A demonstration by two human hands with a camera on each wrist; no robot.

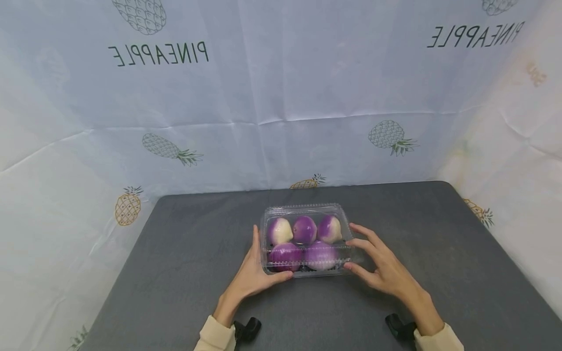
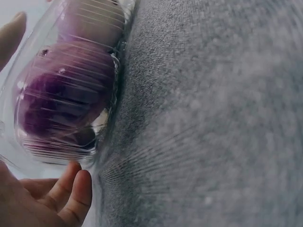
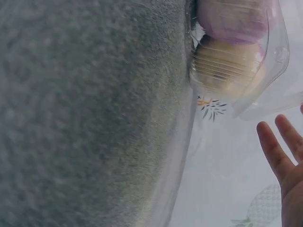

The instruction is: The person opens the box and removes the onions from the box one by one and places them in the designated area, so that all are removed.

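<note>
A clear plastic clamshell box (image 1: 307,273) lies on the dark table in the head view, holding several round purple-and-white vegetables (image 1: 305,230) that look like onions or turnips. Whether its lid is fully closed I cannot tell. My left hand (image 1: 252,275) rests at the box's left front corner, thumb along the front edge and forefinger extended up the left side. In the left wrist view its fingertips (image 2: 81,182) touch or nearly touch the box end. My right hand (image 1: 382,265) is at the right side, spread fingers at the edge; these fingers (image 3: 274,149) look slightly apart from the plastic in the right wrist view.
The dark grey table (image 1: 202,243) has rounded back corners. A white cloth (image 1: 307,87) printed with pineapples hangs behind it and along both sides. Black straps with dark mounts (image 1: 251,329) are on both wrists, beside cream sleeves (image 1: 217,336).
</note>
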